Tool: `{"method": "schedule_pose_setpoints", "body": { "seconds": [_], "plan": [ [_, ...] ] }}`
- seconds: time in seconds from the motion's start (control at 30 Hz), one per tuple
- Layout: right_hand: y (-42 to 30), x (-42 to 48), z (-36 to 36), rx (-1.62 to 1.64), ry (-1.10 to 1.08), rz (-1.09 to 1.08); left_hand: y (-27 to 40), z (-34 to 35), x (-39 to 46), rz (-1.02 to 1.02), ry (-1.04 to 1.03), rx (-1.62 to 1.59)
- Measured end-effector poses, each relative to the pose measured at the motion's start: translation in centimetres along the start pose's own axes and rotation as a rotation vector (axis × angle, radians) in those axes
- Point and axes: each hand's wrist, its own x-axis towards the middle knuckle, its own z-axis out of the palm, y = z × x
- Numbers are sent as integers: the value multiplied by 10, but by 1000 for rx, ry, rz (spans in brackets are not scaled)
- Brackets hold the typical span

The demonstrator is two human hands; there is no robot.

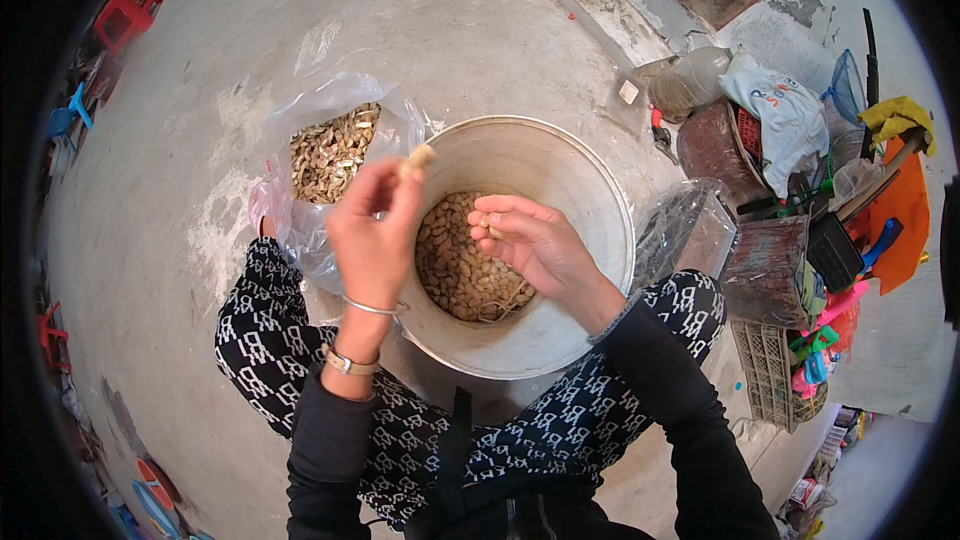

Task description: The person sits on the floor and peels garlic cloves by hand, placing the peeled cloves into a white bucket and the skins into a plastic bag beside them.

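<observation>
My left hand (375, 221) is raised over the left rim of a large metal pot (592, 165). Its thumb and fingertips pinch a pale peanut shell (418, 159). Above the pot's mouth, my right hand (544, 244) holds a small peanut piece (491, 230) in its curled fingers; whether it is kernel or shell I cannot tell. Many unshelled peanuts (450, 262) cover the bottom of the pot, with some dry stalks (506, 305) among them. Left of the pot, a clear plastic bag (397, 116) stands open with peanut shells (334, 154) inside.
The pot stands between my knees on a concrete floor (247, 37). At right, a wooden bucket (712, 142), a plastic crate (765, 375), a large plastic bottle (690, 79) and red-handled pruning shears (661, 135) lie near the wall. A red stool (124, 19) is at far left.
</observation>
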Motion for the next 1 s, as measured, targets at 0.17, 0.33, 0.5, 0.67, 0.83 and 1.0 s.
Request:
{"method": "schedule_pose_setpoints", "body": {
  "seconds": [0.17, 0.33, 0.5, 0.67, 0.83, 1.0],
  "plan": [
    [0, -3, -3, -18, -22, -18, 7, -30, 42, 130, 228, 367],
    [1, -3, -6, -24, -39, -19, -14, -46, 58, 205, 229, 568],
    [3, -4, -11, -14, -18, -41, 3, -10, 15, 625, -15, 430],
    [5, -7, -11, 47, -49, -66, 12, 26, -25, 648, -364, 452],
    [4, -6, -6, 40, -61, -45, 8, 33, -30, 569, -386, 481],
    [7, -4, -10, 110, -100, -13, 1, 32, -31, 507, -391, 379]
  ]
}}
